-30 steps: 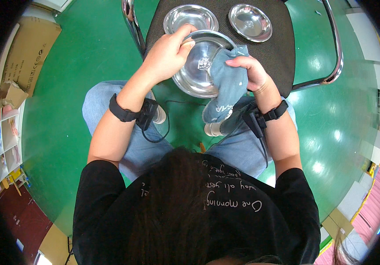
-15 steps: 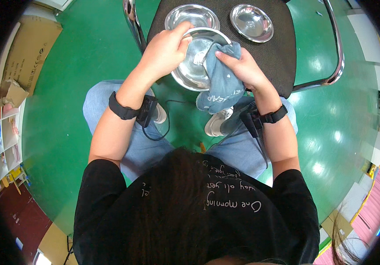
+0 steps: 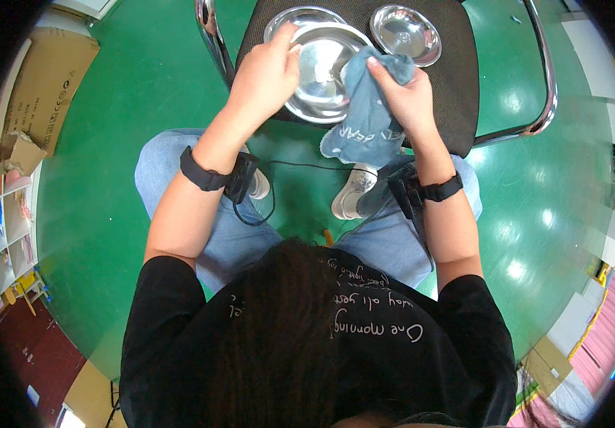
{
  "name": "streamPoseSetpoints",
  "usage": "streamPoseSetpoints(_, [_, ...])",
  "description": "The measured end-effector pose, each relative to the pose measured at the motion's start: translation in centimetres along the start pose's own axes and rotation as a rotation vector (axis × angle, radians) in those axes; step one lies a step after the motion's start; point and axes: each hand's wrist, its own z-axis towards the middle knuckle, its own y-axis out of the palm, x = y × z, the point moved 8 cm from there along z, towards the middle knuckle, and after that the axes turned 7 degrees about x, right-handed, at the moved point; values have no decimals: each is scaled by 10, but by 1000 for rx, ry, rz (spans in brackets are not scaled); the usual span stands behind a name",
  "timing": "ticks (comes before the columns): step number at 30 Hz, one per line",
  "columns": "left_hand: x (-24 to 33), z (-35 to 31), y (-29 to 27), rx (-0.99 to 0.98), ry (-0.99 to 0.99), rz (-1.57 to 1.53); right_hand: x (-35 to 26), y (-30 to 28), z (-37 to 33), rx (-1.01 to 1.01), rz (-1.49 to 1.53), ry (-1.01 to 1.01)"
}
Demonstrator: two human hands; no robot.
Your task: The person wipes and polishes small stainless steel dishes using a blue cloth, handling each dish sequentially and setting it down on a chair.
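Observation:
My left hand (image 3: 266, 77) grips the left rim of a shiny metal bowl (image 3: 319, 75), thumb on the near side. The bowl is tilted, its inside facing me, above the front edge of a black chair seat (image 3: 444, 118). In my right hand (image 3: 409, 96) a grey-blue cloth (image 3: 368, 125) is pinched and hangs down, its upper part against the bowl's right rim. Behind the held bowl a second metal bowl (image 3: 300, 16) rests on the seat, partly covered. To its right lies a third, shallow metal bowl (image 3: 406, 36).
Chrome chair arms (image 3: 546, 85) curve up at both sides of the seat. Between my feet and the chair runs a thin black cable (image 3: 307, 165) over the green floor (image 3: 107, 178). Far left are a cardboard box (image 3: 54, 82) and a white shelf (image 3: 14, 221).
The held bowl has moved up and away from me. My right hand with the cloth has shifted right and upward, off the bowl's inside to its rim, uncovering more of the inside.

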Motion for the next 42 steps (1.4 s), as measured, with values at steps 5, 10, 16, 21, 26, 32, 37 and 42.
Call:
streamPoseSetpoints(5, [-28, 7, -6, 160, -5, -152, 15, 1, -1, -23, 238, 224])
streamPoseSetpoints(10, [-32, -6, 27, -15, -506, -797, 19, 28, -18, -224, 236, 306])
streamPoseSetpoints(16, [-20, -13, 40, -184, -460, -786, 26, 20, -14, -114, 293, 315])
streamPoseSetpoints(21, [-15, -16, 42, -276, -574, -821, 25, 1, -7, 90, 356, 271])
streamPoseSetpoints(26, [-27, -23, 49, -312, -733, -1014, 24, -10, -1, 165, 361, 189])
streamPoseSetpoints(32, [-24, -28, 57, -308, -764, -1063, 21, 6, -6, 93, 228, 116])
streamPoseSetpoints(37, [-20, -28, 58, -374, -667, -939, 23, 6, -8, 106, 297, 180])
streamPoseSetpoints(42, [-15, -29, 59, -396, -602, -797, 31, 2, -4, 139, 364, 192])
